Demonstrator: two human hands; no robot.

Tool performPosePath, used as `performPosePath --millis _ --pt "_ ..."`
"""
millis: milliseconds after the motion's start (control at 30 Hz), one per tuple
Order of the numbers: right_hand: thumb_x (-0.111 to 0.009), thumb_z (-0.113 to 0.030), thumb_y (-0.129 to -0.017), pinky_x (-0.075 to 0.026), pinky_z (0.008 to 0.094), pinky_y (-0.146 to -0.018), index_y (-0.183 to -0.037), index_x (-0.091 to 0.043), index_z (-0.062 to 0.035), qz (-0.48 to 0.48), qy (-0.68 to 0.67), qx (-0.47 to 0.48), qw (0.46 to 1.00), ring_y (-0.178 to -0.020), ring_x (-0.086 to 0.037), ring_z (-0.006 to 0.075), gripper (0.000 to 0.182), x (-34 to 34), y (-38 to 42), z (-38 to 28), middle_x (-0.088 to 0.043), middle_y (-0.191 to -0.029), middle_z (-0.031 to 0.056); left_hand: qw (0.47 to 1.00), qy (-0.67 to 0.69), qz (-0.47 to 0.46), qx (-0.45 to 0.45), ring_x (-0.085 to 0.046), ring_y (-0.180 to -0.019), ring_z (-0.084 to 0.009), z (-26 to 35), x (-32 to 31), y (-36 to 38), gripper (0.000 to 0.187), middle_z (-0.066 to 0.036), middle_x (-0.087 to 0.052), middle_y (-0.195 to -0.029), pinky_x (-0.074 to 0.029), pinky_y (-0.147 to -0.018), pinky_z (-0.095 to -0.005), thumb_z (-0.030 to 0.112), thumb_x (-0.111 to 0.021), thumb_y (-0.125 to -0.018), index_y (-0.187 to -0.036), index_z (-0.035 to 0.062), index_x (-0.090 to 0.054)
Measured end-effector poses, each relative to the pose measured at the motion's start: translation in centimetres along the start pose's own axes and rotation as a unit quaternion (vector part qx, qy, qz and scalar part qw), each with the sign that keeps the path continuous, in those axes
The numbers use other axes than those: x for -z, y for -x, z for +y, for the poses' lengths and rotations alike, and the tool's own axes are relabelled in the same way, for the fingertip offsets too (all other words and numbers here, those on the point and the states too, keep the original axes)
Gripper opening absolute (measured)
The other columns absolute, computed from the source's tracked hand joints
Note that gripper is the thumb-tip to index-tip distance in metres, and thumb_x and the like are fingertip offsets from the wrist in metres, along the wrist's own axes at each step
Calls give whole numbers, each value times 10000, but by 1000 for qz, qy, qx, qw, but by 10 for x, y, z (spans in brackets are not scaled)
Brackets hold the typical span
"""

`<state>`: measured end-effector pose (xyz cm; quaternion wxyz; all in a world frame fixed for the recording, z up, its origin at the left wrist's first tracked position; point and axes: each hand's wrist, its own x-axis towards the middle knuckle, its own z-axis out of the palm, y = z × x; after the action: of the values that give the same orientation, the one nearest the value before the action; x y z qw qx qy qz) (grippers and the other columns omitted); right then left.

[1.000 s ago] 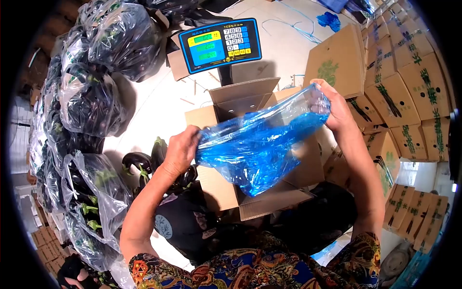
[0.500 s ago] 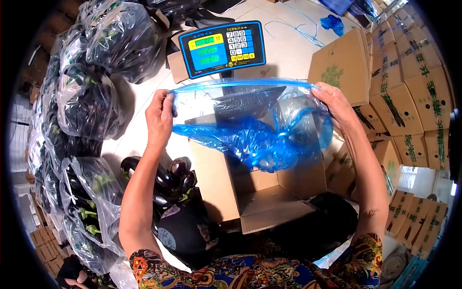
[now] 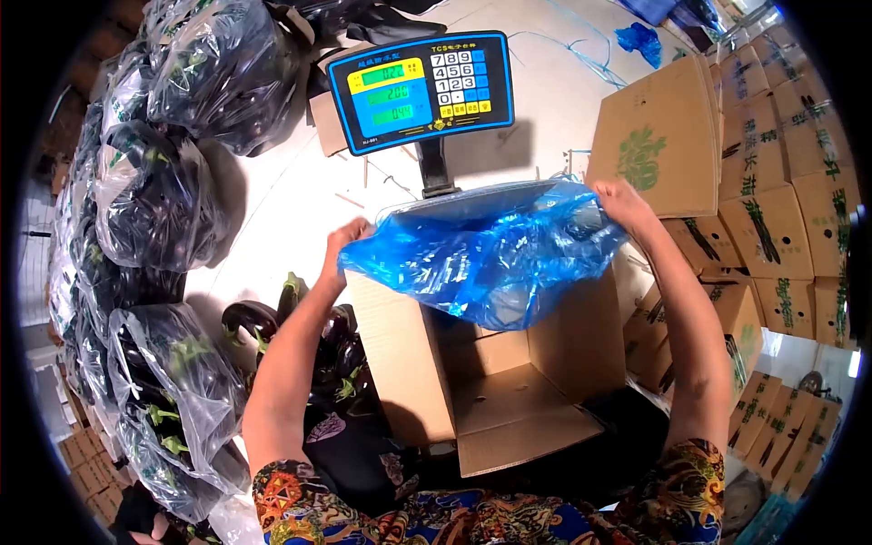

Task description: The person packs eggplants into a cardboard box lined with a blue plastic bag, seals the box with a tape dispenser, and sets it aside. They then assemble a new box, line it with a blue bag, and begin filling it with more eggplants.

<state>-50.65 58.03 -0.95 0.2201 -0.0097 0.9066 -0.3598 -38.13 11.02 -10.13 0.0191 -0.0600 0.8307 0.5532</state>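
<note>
A thin blue plastic bag (image 3: 481,250) is stretched between my two hands, over the far part of an open cardboard box (image 3: 400,363). My left hand (image 3: 349,243) is closed on the bag's left edge. At its right corner, my right hand (image 3: 623,202) grips the plastic with closed fingers. The box stands in front of me with its near flap (image 3: 527,434) folded outward. Behind the bag, a scale display (image 3: 422,91) rises on a post; the bag hides most of the weighing platform.
Loose eggplants (image 3: 250,322) lie left of the box. Clear bags of eggplants (image 3: 173,400) line the left side. Flat cardboard (image 3: 654,136) leans at the right, before stacked printed cartons (image 3: 772,227). A crumpled blue bag (image 3: 639,44) lies on the floor behind.
Both hands have lowered the bag toward the box, the left one also moving inward. The bag's opening, held wide before, now sags and billows over the box.
</note>
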Motion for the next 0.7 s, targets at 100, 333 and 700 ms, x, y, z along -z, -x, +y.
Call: performPosePath --millis 100,333,700 --pt "-571 -293 -931 -378 286 -551 -769 -593 -57 -47 -145 -30 988 -606 -440 81 287 -3 47 27 -515 -646 -24 997 61 -43 8 -618 -719 -161 -30 -9 47 212 -123 -687 -805 -509 -676 -346 186 -619 -901 -948 -18 -653" --pt "-550 -213 -947 -435 248 -660 -936 -621 -29 148 -83 -8 985 -712 -516 98 197 -3 126 75 -573 -780 -7 992 -69 78 69 -632 -843 -194 31 33 74 429 -101 -633 -1079 -517 -731 -329 92 -644 -852 -1266 46 -543" --pt "-744 -221 -793 -538 383 -727 -1052 -614 -33 65 100 384 916 -960 -628 325 345 -25 169 -116 -626 -1097 189 885 -314 -166 -301 -531 -839 -343 191 -14 72 337 -141 -560 -877 -436 -729 -433 81 -703 -788 -1105 75 -589"
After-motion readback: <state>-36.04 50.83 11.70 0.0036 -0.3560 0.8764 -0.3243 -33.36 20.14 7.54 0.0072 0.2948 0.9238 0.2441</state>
